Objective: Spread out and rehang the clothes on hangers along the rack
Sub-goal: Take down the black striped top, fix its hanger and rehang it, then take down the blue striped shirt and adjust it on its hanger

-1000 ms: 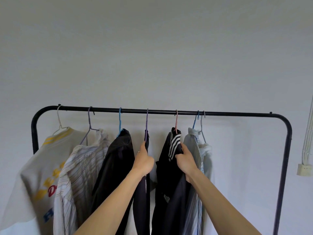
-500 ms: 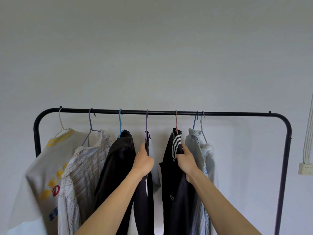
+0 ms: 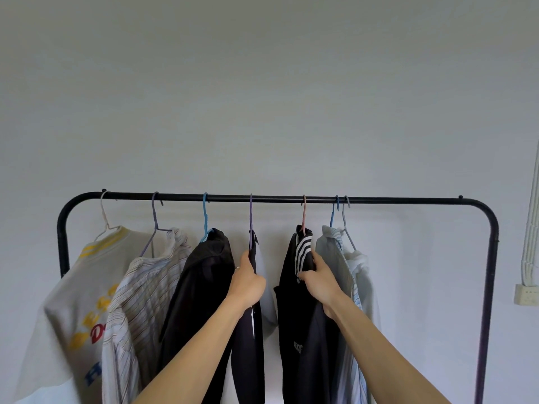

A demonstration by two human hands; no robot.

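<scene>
A black clothes rack spans the view with several garments on coloured hangers. From the left hang a white sweatshirt with yellow print, a striped shirt and a black jacket. My left hand is shut on a dark and white garment under the purple hanger. My right hand grips the shoulder of a black jacket with white stripes on the pink hanger. A light blue shirt and a white garment hang close together to its right.
The right third of the rail carries no hangers up to the rack's right post. A plain white wall stands behind. White cables and a socket box are fixed to the wall at the far right.
The view has tilted slightly, so the rack sits a little lower in frame. The gap between the two held garments has widened a little. Both hands keep their grips.
</scene>
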